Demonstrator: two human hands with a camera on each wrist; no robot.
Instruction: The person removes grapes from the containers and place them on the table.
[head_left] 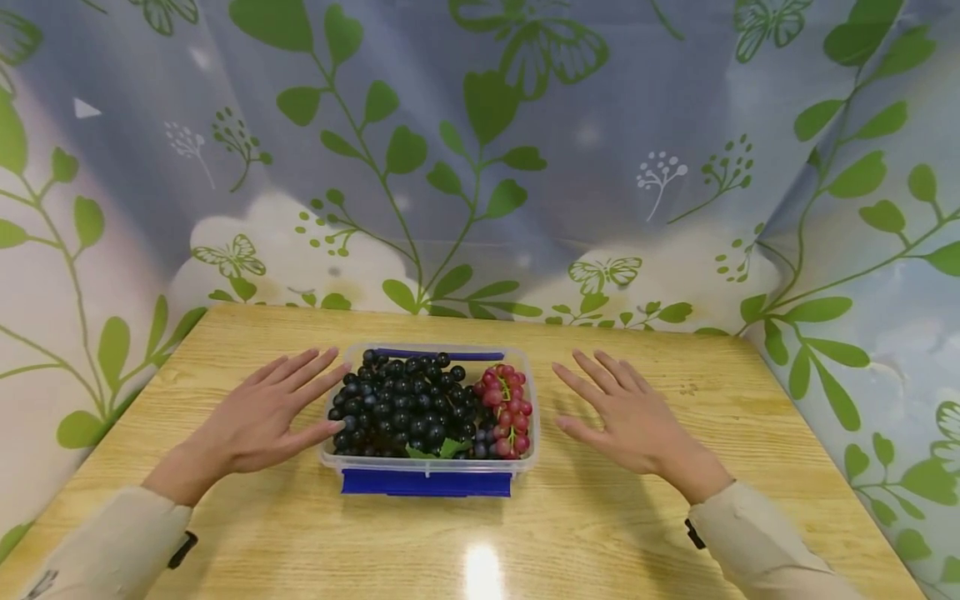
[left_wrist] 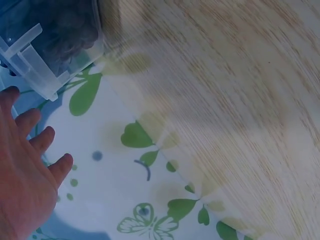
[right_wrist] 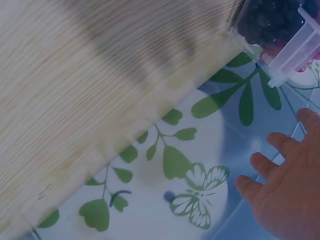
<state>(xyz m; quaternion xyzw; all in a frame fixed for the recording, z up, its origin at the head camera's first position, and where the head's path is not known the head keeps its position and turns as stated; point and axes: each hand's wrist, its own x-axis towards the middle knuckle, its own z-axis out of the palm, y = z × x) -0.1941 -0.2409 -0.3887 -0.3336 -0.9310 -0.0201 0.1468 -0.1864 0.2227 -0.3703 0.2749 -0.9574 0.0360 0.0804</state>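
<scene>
A clear plastic container [head_left: 431, 464] with blue clips stands on the wooden table, filled with dark grapes [head_left: 408, 400] and a bunch of red grapes [head_left: 513, 417] at its right end. Green leaves [head_left: 442, 450] lie at its front edge. On the left side, my left hand [head_left: 262, 412] is spread with straight fingers, its fingertips close to the container's wall; whether they touch cannot be told. My right hand [head_left: 622, 412] hovers to the right, fingers spread, apart from the container. Neither hand holds anything. Both wrist views show the container's side clip [left_wrist: 37, 65] beyond the fingers.
The light wooden table [head_left: 637, 517] extends around the container. Behind it and at both sides hangs a curtain [head_left: 585, 183] printed with green leaves and butterflies, close to the table's back edge.
</scene>
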